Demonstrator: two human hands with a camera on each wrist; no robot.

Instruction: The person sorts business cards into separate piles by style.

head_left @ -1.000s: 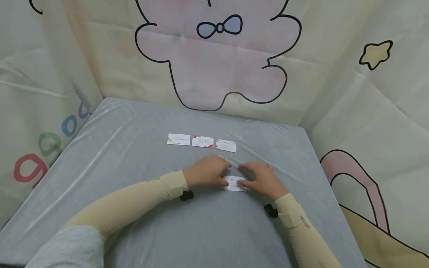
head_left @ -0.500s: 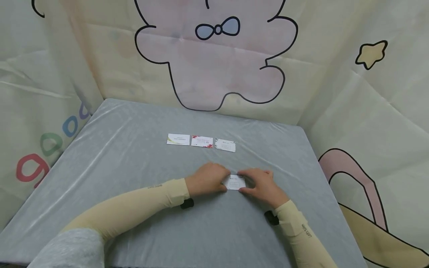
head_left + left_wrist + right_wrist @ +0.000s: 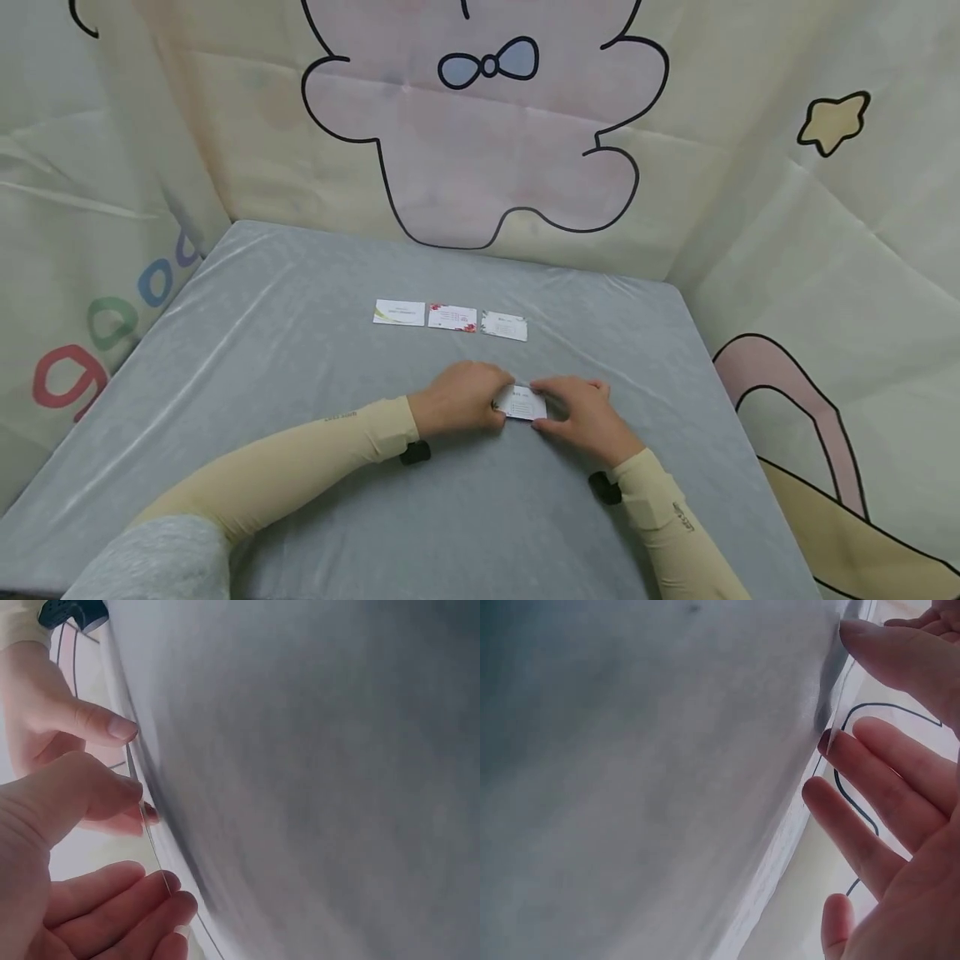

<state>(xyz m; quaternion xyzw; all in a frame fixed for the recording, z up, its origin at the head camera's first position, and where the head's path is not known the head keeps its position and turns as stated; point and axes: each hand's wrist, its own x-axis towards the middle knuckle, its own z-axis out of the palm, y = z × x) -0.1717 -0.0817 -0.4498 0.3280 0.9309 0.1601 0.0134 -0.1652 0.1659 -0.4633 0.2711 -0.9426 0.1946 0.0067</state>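
Observation:
A white business card (image 3: 523, 402) with small dark print sits between my two hands in the head view. My left hand (image 3: 463, 398) pinches its left side, thumb at the near edge and fingers at the far edge. On the right side my right hand (image 3: 583, 411) grips it the same way. The left wrist view shows the card edge-on as a thin line, running from the thumb (image 3: 112, 787) to the fingertips, a little above the cloth. In the right wrist view the thumb (image 3: 885, 649) and a fingertip meet the card's edge, with the other fingers spread.
Beyond the hands, three more business cards lie in a row: one with a yellow-green curve (image 3: 399, 312), one with red flowers (image 3: 452, 317) and one with grey-green corners (image 3: 504, 326). Grey cloth (image 3: 337, 517) covers the table. Printed curtains (image 3: 510, 167) close off the back and sides.
My hands have come in to the card's sides and taken hold of its edges. The card has shifted slightly away from me and left. The row of three has stayed put.

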